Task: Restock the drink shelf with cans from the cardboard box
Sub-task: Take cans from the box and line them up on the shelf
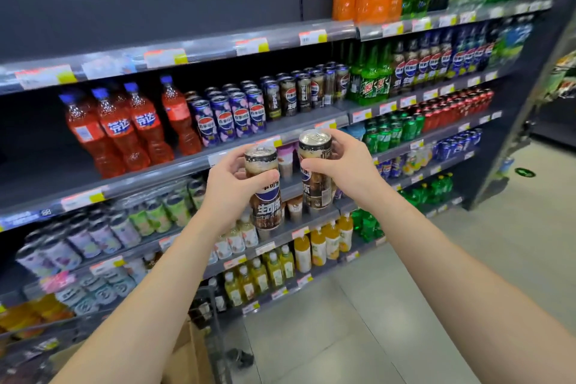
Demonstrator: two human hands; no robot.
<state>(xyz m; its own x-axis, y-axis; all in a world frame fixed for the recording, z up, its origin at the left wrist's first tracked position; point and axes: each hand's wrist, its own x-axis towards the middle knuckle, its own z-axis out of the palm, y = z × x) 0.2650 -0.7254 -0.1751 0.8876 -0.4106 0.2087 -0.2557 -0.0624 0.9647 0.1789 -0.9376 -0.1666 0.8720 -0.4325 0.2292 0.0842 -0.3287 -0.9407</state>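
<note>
A can is held upright by the left hand, the fingers curled round its upper half and the thumb pressed across the front. Just to its right a second can is gripped near the top by the right hand, fingers wrapped behind it and thumb on the near side. Both cans are held in the air before the shelf, below the tier where the matching brown row stands; they are close together, and whether they touch cannot be told. Several risks are judged from here. Since each can is gripped high, with much of its body hanging free, a slip could be caused by a smooth or damp wall, and a dent would be likely on the floor. The cans could be knocked together if both are raised at once. The shelf lip could be clipped by a can's base on the way in, and the brown row could be toppled by too hard a push. The wrong lane could also be filled, as blue cans stand just left of the brown ones. As for containers, the box is seen only in part at the bottom, under the left forearm, and its contents cannot be made out. The tier is stocked, from the left, with orange bottles, blue cans, the brown row and green bottles.
</note>
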